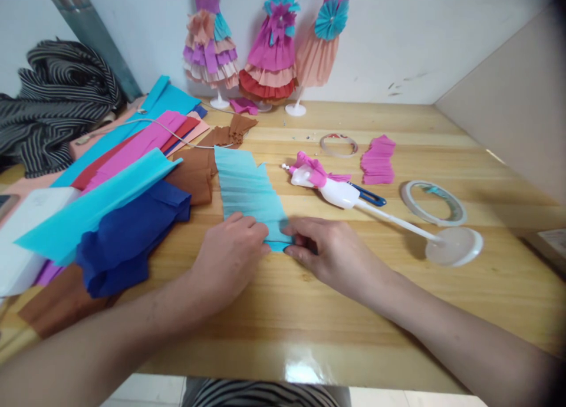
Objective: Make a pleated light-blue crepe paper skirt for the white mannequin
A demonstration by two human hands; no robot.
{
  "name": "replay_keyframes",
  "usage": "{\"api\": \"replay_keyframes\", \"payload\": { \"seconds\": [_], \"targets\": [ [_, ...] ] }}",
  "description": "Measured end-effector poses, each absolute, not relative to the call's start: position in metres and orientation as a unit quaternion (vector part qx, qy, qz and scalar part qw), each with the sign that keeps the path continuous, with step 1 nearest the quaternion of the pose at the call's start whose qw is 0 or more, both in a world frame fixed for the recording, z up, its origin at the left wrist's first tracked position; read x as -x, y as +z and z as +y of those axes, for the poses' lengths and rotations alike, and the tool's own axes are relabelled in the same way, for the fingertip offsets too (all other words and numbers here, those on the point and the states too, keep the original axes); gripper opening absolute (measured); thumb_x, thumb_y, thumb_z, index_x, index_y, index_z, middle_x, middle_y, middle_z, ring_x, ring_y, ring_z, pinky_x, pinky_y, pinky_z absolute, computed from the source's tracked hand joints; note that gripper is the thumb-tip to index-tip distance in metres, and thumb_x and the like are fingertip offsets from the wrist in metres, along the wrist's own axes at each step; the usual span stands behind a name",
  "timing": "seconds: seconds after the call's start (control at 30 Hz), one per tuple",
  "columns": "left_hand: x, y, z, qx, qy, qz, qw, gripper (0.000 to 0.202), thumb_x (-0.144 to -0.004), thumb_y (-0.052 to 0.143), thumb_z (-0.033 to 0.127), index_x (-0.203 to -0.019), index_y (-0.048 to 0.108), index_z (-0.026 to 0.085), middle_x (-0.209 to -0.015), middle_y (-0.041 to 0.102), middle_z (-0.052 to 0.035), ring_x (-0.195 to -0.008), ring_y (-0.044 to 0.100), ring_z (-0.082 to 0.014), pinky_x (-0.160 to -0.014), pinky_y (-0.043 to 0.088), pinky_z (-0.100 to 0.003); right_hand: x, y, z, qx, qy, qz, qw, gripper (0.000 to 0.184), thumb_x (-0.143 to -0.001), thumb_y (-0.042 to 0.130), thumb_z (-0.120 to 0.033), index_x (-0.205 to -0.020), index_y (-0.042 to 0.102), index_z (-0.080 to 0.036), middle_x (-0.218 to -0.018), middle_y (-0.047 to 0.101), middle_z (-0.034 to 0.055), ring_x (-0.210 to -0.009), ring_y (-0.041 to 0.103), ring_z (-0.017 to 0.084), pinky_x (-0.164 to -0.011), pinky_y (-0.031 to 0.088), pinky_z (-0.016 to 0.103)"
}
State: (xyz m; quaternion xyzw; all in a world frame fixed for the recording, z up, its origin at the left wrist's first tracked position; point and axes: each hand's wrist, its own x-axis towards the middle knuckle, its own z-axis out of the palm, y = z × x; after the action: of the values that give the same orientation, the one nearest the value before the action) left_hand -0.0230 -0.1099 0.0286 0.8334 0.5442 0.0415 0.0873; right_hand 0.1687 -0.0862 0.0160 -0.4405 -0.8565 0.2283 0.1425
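Note:
A light-blue piece of crepe paper (250, 189) lies on the wooden table in front of me, its near edge folded over in a narrow strip. My left hand (236, 245) grips the left part of that fold, fingers curled and pressed down. At the right end of the same fold, my right hand (321, 242) pinches the paper between thumb and fingers. Just beyond my right hand lies a white mini mannequin (340, 193) on a stand, tipped on its side, with pink crepe paper (312, 170) around its top. A dark-blue utility knife (369, 194) rests behind it.
Several coloured crepe sheets (110, 194) and a crumpled dark-blue piece (132, 236) cover the left side. Tape rolls (409, 200) and a pink piece (378, 159) lie to the right. Three paper-dressed mannequins (272, 53) stand by the wall. Striped cloth (66, 100) is heaped far left.

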Motion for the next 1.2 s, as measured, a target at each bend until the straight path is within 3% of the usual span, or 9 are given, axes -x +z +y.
{"api": "replay_keyframes", "payload": {
  "seconds": [0.13,0.27,0.47,0.6,1.0,1.2],
  "targets": [
    [0.023,0.029,-0.111,-0.841,0.042,0.533,0.082,0.012,-0.087,0.057,0.021,-0.081,0.067,0.018,-0.079,0.065,-0.0035,-0.081,0.059,-0.0218,-0.067,0.044,-0.031,-0.166,0.018,-0.088,0.420,0.216,-0.870,0.142,0.011,-0.080,0.060,-0.010,-0.083,0.067,-0.017,-0.081,0.067,0.0048,-0.072,0.063,0.017,-0.062,0.044,0.025],
    [0.023,0.027,-0.113,-0.853,0.037,0.516,0.067,0.012,-0.087,0.057,0.017,-0.081,0.067,0.018,-0.079,0.064,-0.0038,-0.081,0.058,-0.0213,-0.067,0.044,-0.030,-0.165,0.018,-0.090,0.423,0.210,-0.868,0.149,0.013,-0.078,0.058,-0.008,-0.072,0.064,-0.017,-0.070,0.063,0.0023,-0.063,0.059,0.015,-0.057,0.041,0.024],
    [0.026,0.022,-0.113,-0.871,0.060,0.486,0.044,0.012,-0.087,0.056,0.017,-0.077,0.063,0.017,-0.077,0.062,-0.0038,-0.079,0.056,-0.0220,-0.066,0.045,-0.032,-0.166,0.014,-0.089,0.392,0.187,-0.882,0.185,0.017,-0.079,0.056,-0.009,-0.093,0.064,-0.017,-0.079,0.066,0.0045,-0.069,0.059,0.016,-0.062,0.044,0.026],
    [0.026,0.022,-0.113,-0.880,0.070,0.470,0.017,0.014,-0.087,0.057,0.017,-0.073,0.059,0.018,-0.075,0.060,-0.0034,-0.077,0.054,-0.0210,-0.064,0.046,-0.032,-0.168,0.015,-0.086,0.356,0.164,-0.905,0.165,0.015,-0.084,0.052,-0.011,-0.083,0.066,-0.016,-0.076,0.064,0.0063,-0.070,0.060,0.019,-0.065,0.046,0.029],
    [0.027,0.025,-0.116,-0.885,0.053,0.460,0.043,0.018,-0.088,0.052,0.015,-0.072,0.059,0.017,-0.072,0.061,-0.0038,-0.076,0.053,-0.0227,-0.067,0.045,-0.035,-0.167,0.024,-0.093,0.399,0.161,-0.896,0.108,0.015,-0.080,0.056,-0.010,-0.088,0.068,-0.016,-0.084,0.068,0.0085,-0.078,0.064,0.022,-0.070,0.046,0.033],
    [0.025,0.032,-0.115,-0.839,0.022,0.529,0.126,0.013,-0.086,0.058,0.020,-0.075,0.064,0.018,-0.072,0.063,-0.0025,-0.080,0.056,-0.0221,-0.064,0.041,-0.030,-0.167,0.026,-0.092,0.440,0.223,-0.865,0.093,0.016,-0.076,0.061,-0.012,-0.091,0.066,-0.017,-0.072,0.065,0.0020,-0.061,0.057,0.015,-0.056,0.039,0.025]
  ]
}}
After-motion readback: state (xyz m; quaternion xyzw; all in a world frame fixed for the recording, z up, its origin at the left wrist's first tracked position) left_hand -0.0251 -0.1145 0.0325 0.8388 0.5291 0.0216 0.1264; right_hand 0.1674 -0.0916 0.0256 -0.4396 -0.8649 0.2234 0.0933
